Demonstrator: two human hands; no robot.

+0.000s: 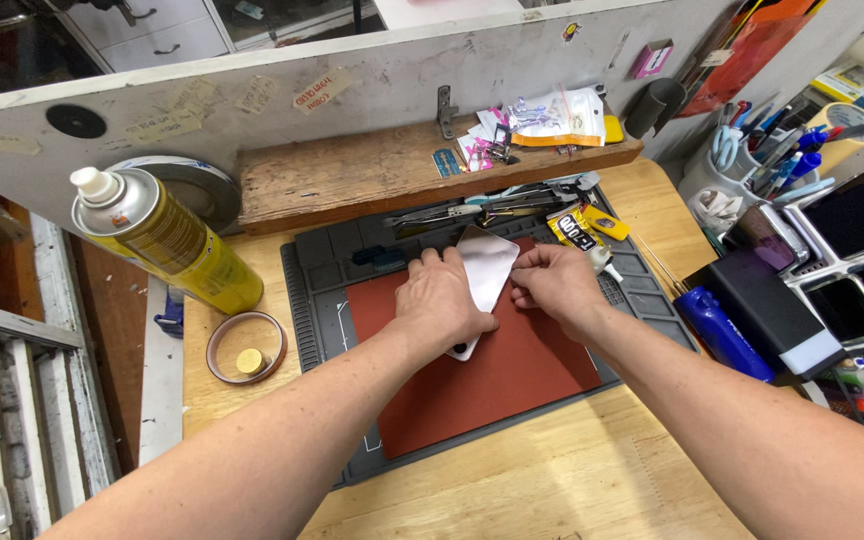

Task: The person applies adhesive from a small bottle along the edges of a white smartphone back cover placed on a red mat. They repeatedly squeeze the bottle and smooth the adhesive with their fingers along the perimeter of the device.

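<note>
Between the hands on the red mat (512,370), the left hand (439,300) presses flat on a thin white sheet (484,262), seemingly light and flexible, while the right hand (555,282) pinches its right edge, probably the best hold.

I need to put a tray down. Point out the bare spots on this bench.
Bare wood lies near the table's front edge, below the grey work mat. The red pad is bare below both hands. Crowded: the tools at the mat's top and the pen cup corner on the right.
</note>
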